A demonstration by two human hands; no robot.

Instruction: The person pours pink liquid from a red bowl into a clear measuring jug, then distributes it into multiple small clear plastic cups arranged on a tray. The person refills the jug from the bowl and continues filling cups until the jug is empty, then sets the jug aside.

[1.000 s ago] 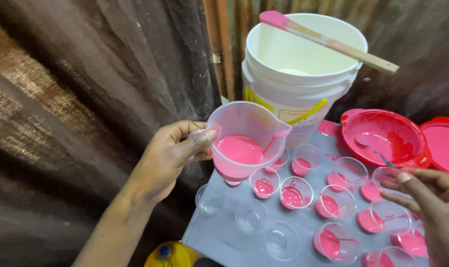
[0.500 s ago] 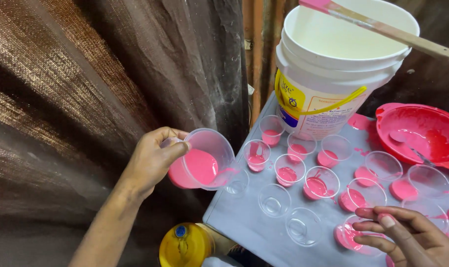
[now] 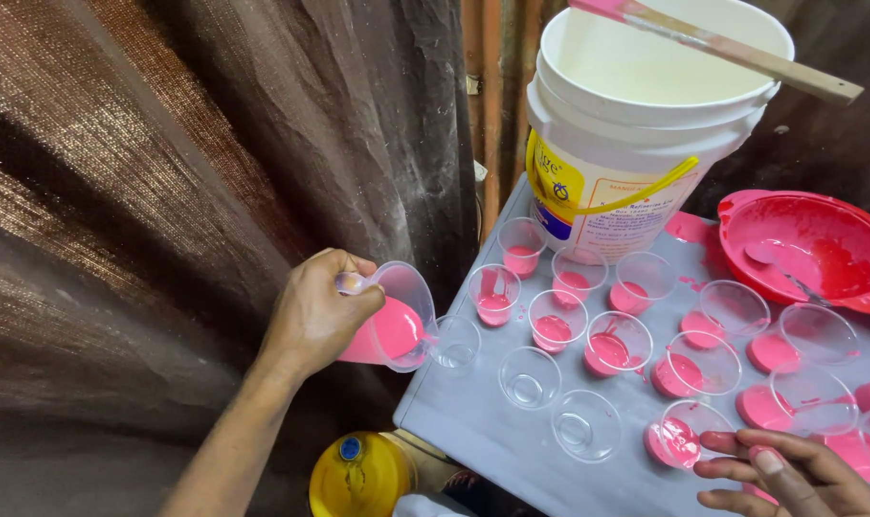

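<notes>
Below, grey board [image 3: 473, 421] (brown curtain [image 3: 167, 191] behind)

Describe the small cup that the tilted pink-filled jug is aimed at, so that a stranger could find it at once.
Start at the grey board in front of the big white bucket and go to its near-left edge. There a small clear plastic cup stands right at the lip of the pouring jug held in the left hand. Unlike the cups nearer the bucket, it shows no pink.
</notes>
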